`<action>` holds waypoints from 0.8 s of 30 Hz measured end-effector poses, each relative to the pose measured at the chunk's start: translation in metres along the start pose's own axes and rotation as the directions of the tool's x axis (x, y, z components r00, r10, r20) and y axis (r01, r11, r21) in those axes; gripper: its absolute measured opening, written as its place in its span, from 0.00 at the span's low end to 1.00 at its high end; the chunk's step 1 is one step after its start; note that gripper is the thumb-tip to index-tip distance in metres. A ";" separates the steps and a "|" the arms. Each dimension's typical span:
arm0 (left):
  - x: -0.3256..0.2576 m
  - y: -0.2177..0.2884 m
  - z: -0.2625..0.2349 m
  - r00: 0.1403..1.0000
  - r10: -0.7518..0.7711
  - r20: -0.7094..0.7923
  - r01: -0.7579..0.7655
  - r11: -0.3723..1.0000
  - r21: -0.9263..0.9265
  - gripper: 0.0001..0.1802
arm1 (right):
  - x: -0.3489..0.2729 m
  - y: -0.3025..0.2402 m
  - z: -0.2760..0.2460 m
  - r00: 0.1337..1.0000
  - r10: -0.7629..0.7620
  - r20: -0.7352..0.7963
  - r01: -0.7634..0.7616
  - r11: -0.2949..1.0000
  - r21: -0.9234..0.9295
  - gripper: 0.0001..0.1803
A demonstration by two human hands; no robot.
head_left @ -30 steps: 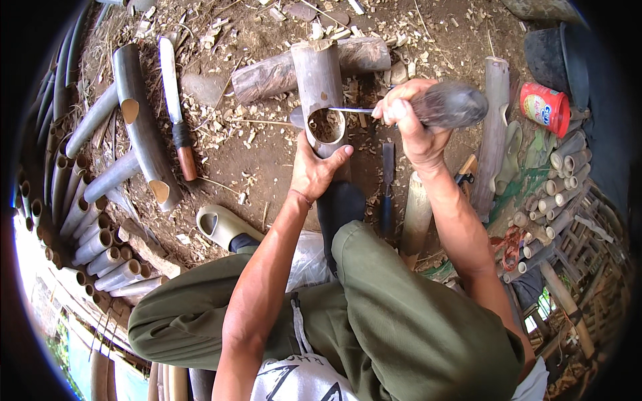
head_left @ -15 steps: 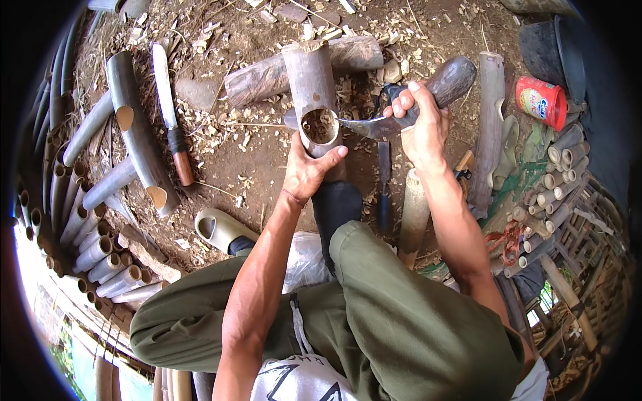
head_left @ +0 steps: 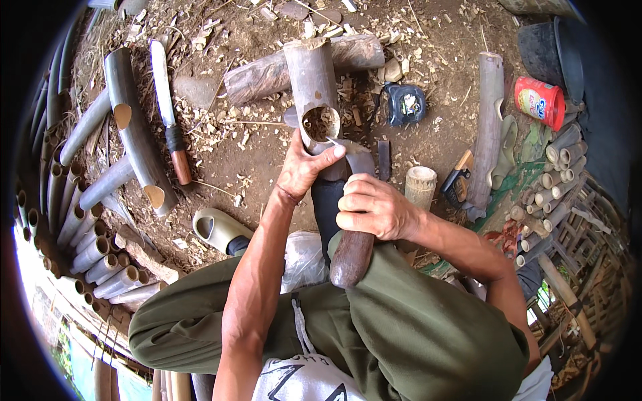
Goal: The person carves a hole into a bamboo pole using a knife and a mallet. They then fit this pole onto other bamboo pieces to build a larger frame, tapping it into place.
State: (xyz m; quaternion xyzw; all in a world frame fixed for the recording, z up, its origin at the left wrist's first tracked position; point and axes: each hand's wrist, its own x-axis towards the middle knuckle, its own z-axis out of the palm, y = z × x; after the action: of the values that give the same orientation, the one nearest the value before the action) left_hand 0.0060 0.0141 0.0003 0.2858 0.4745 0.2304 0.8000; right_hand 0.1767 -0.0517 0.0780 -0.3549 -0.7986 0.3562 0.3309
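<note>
A grey-brown bamboo tube (head_left: pixel 310 79) with an oval opening cut near its close end lies before me, its far end resting on a log. My left hand (head_left: pixel 302 167) grips the tube's near end, the thumb just below the opening. In my right hand (head_left: pixel 378 208) is a curved knife (head_left: pixel 357 257) with a thick dark wooden handle. That handle points back toward my knee. The blade runs from my fist up to the right rim of the opening, its tip at the edge. Part of the blade is hidden by my fingers.
The log (head_left: pixel 261 78) lies across wood chips. To the left are a machete (head_left: pixel 164 87) and cut bamboo pipes (head_left: pixel 137 134). On the right lie a dark tape measure (head_left: pixel 405 104), a saw (head_left: pixel 459 179), an upright bamboo piece (head_left: pixel 420 182) and a red tub (head_left: pixel 539 102).
My right hand has swung down and inward from the tube's right side, turning the knife so its handle points toward me. The tape measure and saw have come into fuller view. My left hand stays put.
</note>
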 end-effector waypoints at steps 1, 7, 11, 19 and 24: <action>0.001 -0.003 0.001 1.000 0.013 -0.028 -0.013 1.000 0.005 0.40 | 0.000 0.003 0.001 1.000 -0.010 0.014 0.011 1.000 -0.023 0.10; 0.009 -0.011 0.010 0.988 0.068 -0.140 -0.058 0.995 0.078 0.41 | -0.009 0.015 0.001 0.997 -0.040 0.060 0.045 0.995 -0.085 0.10; 0.015 -0.018 0.014 0.964 0.131 -0.231 -0.094 0.982 0.166 0.43 | -0.017 0.027 0.003 0.991 -0.093 0.100 0.108 0.983 -0.150 0.09; 0.013 -0.018 0.014 0.963 0.129 -0.237 -0.083 0.977 0.196 0.46 | -0.022 0.040 0.002 0.987 -0.130 0.100 0.150 0.960 -0.237 0.09; -0.009 -0.015 -0.005 0.997 0.068 -0.021 -0.070 0.987 -0.146 0.50 | 0.010 0.007 -0.013 0.999 -0.049 -0.018 0.048 0.998 -0.031 0.09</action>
State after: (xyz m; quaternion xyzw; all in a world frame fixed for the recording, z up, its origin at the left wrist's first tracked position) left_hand -0.0012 -0.0013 -0.0067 0.2406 0.4523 0.2947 0.8067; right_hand 0.1840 -0.0354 0.0823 -0.3436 -0.8092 0.3326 0.3413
